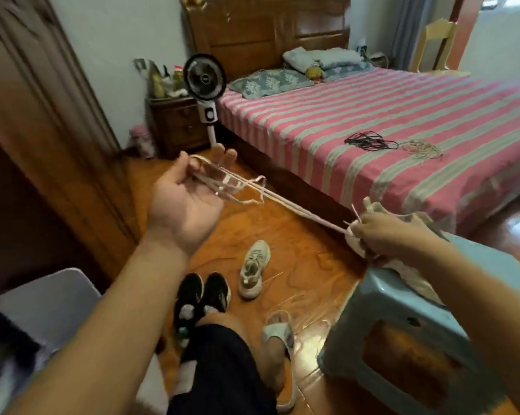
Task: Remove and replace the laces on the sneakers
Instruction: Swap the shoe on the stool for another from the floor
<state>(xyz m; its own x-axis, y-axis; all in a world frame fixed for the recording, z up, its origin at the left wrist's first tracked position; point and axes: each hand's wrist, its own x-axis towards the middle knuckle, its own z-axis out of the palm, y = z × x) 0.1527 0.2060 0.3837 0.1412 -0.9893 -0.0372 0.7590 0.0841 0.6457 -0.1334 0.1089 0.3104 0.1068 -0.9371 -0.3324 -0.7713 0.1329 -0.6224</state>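
Two hands: both raised over the wooden floor, a pale flat shoelace stretched taut between them.
Left hand: palm up, thumb pinching several loops of the lace wound across the fingers.
Right hand: fingers curled round the white mesh sneaker resting on the light-blue plastic stool, next to the lace's other end.
Second white sneaker: alone on the floor, beside a pair of black sneakers.
Pink-and-white striped bed: a black lace bundle and a beige lace bundle lie near each other.
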